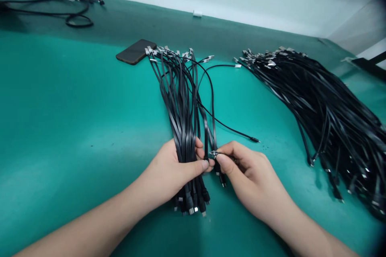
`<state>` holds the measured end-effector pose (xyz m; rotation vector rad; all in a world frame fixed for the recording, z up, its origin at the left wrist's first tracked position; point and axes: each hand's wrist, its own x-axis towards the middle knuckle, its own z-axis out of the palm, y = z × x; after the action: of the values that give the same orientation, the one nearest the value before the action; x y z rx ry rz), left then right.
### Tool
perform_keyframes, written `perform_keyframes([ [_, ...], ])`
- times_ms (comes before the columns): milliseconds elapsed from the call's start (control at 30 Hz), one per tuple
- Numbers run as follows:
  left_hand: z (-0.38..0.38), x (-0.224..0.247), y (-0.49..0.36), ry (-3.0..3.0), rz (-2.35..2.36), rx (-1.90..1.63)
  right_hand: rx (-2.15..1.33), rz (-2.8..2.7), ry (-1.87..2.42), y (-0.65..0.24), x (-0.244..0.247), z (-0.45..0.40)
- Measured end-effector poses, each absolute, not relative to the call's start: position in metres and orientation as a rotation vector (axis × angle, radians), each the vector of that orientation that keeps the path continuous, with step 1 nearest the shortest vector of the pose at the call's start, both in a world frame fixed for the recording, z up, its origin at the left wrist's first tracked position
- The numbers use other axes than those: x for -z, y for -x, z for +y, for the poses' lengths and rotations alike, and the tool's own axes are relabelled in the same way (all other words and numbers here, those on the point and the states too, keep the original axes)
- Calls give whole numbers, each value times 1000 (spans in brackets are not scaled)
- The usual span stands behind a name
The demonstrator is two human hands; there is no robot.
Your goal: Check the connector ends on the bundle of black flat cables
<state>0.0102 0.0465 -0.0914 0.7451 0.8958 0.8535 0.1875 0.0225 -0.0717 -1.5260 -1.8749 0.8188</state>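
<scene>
At lower centre of the frame, the left hand (171, 172) is clenching a bundle of flat black cables (181, 108), while the right hand (251, 180) is pinching a small metal connector (214, 154) between finger and thumb above a teal desk (66, 104); a larger black cable heap (328, 116) is lying at right.

Strip of teal mat (250, 104) between cable bundle (181, 104) and right cable pile (319, 108), phone (136, 52) blocking beyond bundle
</scene>
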Motion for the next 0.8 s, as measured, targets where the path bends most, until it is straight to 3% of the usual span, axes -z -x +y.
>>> perform_keyframes([
  [367,48,95,-9,-717,838,-850,-780,-1726,1532,-187,75,22],
  [800,50,106,-9,-715,743,-849,-982,-1621,1197,-187,80,25],
])
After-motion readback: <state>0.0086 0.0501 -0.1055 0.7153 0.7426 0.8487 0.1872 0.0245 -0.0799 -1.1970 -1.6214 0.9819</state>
